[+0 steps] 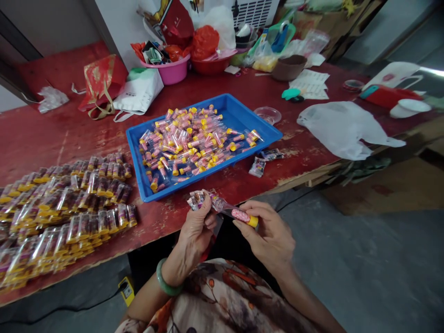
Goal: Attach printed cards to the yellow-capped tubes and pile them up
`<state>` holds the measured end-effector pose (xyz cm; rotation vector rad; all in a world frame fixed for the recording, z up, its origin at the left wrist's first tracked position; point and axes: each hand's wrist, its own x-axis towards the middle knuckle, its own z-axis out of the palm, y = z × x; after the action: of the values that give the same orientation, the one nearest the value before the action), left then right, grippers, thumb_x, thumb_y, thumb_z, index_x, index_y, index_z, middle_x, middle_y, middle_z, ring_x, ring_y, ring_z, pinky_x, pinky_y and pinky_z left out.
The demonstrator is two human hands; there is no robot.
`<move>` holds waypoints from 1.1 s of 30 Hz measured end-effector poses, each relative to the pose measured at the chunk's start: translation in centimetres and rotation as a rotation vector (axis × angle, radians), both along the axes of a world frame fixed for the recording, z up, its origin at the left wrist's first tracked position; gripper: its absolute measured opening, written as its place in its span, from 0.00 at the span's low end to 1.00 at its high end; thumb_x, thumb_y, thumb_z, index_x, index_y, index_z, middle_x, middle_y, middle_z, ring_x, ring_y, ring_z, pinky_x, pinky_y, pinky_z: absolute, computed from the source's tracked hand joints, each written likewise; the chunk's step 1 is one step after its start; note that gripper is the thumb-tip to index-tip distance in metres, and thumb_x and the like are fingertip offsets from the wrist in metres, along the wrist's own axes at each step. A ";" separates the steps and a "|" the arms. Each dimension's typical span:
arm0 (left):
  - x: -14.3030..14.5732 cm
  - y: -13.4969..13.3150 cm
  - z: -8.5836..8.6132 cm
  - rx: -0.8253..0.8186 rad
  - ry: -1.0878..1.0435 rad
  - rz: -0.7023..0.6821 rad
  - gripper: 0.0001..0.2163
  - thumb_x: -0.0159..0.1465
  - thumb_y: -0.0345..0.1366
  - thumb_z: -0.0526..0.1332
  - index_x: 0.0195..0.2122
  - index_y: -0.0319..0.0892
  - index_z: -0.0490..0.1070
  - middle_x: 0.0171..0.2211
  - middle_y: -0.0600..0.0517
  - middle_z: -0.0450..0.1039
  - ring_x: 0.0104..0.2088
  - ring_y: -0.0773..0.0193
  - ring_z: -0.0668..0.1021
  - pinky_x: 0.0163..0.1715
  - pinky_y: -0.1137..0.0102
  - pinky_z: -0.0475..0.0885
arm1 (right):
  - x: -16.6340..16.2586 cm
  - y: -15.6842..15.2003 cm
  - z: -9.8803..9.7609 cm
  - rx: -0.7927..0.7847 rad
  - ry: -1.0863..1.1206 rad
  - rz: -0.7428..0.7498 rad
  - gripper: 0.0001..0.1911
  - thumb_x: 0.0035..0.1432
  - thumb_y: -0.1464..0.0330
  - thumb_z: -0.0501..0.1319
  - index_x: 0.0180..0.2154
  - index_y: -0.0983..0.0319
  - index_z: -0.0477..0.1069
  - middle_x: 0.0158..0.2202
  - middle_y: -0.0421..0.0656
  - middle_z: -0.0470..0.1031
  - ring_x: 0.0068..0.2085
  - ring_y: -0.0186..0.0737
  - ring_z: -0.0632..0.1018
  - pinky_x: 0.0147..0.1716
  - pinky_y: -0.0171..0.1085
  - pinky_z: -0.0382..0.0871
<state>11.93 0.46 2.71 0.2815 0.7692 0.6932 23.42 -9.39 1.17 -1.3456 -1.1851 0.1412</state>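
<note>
— While your right hand (270, 236) pinches the tube (244, 216) by its yellow-capped end, line its far end up with the mouth of the clear sleeve (208, 201). I'd judge a straight push works better than a twist.

— And my left?

— Your left hand (197, 226) is closed on the sleeve's printed, crumpled end, with thumb and fingers on the film. Hold it taut, I think, so the film does not bunch in front of the tube.

— Where does the tube sit?

— Between your two hands, above your lap, just off the near edge of the red table (52, 134). It lies nearly level and, as far as I can tell, partly inside the film.

— How does it look?

— Small and clear-walled, packed with pink-and-white bits, with a yellow cap at your right fingertips. It matches the loose tubes (187, 143) heaped in the blue tray (138, 157) in front of you. Rows of wrapped tubes (69, 208) lie to your left on the table.
</note>
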 end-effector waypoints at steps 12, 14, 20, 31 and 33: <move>0.2 0.0 0.2 0.007 0.003 -0.017 0.26 0.42 0.46 0.76 0.23 0.40 0.58 0.15 0.63 0.52 0.14 0.79 0.53 0.13 0.79 0.49 | 0.1 -0.2 0.0 0.089 -0.225 -0.053 0.20 0.51 0.80 0.65 0.46 0.59 0.70 0.41 0.46 0.75 0.40 0.42 0.77 0.38 0.41 0.76; 0.3 -0.3 0.3 0.036 0.021 -0.019 0.25 0.43 0.45 0.76 0.23 0.40 0.59 0.15 0.62 0.54 0.15 0.79 0.54 0.13 0.79 0.48 | 0.0 -0.3 -0.2 0.107 -0.237 -0.078 0.21 0.51 0.80 0.65 0.46 0.59 0.70 0.41 0.46 0.75 0.40 0.42 0.78 0.38 0.41 0.76; 0.4 -0.6 0.3 0.044 0.019 0.001 0.25 0.42 0.43 0.77 0.23 0.40 0.59 0.14 0.63 0.52 0.14 0.79 0.53 0.13 0.80 0.48 | 0.1 -0.6 -0.4 0.083 -0.177 -0.061 0.17 0.53 0.78 0.65 0.45 0.61 0.70 0.39 0.47 0.75 0.39 0.42 0.78 0.38 0.41 0.76; 0.3 -0.3 1.4 0.194 0.141 0.085 0.25 0.41 0.38 0.77 0.28 0.41 0.60 0.18 0.64 0.57 0.14 0.81 0.54 0.12 0.82 0.51 | -0.4 -0.3 1.1 0.052 -0.457 -0.194 0.11 0.59 0.71 0.62 0.45 0.61 0.70 0.38 0.46 0.76 0.40 0.39 0.78 0.36 0.36 0.74; 0.3 0.2 0.8 0.207 0.171 0.051 0.25 0.41 0.39 0.77 0.27 0.42 0.58 0.17 0.65 0.54 0.13 0.79 0.54 0.12 0.82 0.52 | -0.3 0.5 1.2 0.093 -0.509 -0.232 0.06 0.61 0.70 0.59 0.41 0.62 0.70 0.33 0.43 0.75 0.36 0.38 0.77 0.33 0.35 0.73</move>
<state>12.25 0.69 3.49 0.5164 0.8709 0.8063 23.16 -8.93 2.35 -1.4699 -1.4194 -0.4416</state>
